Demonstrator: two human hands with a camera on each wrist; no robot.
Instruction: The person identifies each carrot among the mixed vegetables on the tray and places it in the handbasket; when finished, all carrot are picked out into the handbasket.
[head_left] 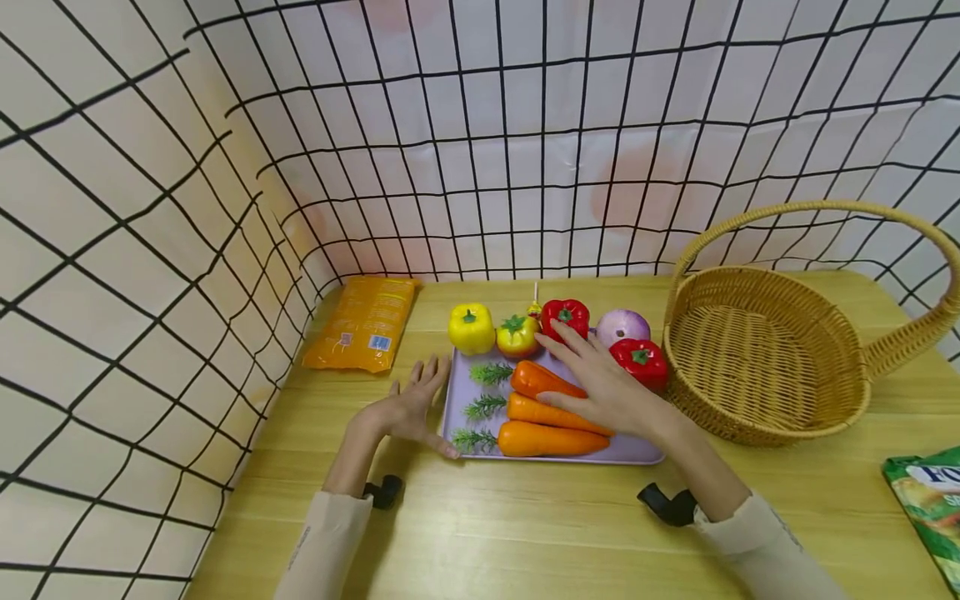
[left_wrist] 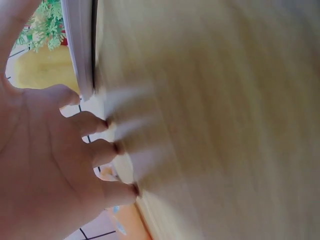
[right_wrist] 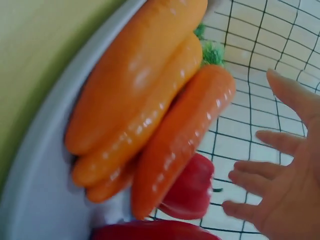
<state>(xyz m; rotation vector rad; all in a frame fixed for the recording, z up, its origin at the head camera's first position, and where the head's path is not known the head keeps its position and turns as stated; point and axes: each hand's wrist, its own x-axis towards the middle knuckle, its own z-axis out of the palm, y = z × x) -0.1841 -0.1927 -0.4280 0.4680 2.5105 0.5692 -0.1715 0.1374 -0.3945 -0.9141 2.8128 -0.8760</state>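
A lilac tray (head_left: 636,451) lies on the table with three orange toy carrots (head_left: 551,439) side by side, their green tops to the left. Along its far side sit a yellow bell pepper (head_left: 471,331), a yellow-red tomato (head_left: 516,340), two red bell peppers (head_left: 643,367) and a purple onion (head_left: 622,325). My left hand (head_left: 405,410) is at the tray's left edge, fingers spread and fingertips at the tabletop, thumb by the near corner. Above the carrots my right hand (head_left: 611,387) reaches over the tray, fingers extended and holding nothing; it overlaps a red pepper in the head view.
A wicker basket (head_left: 765,350) with a tall handle stands right of the tray. An orange packet (head_left: 363,323) lies at the back left, a green bag (head_left: 933,504) at the right edge. Behind the tomato a small stick (head_left: 536,292) stands upright. Grid-patterned cloth walls the back and left.
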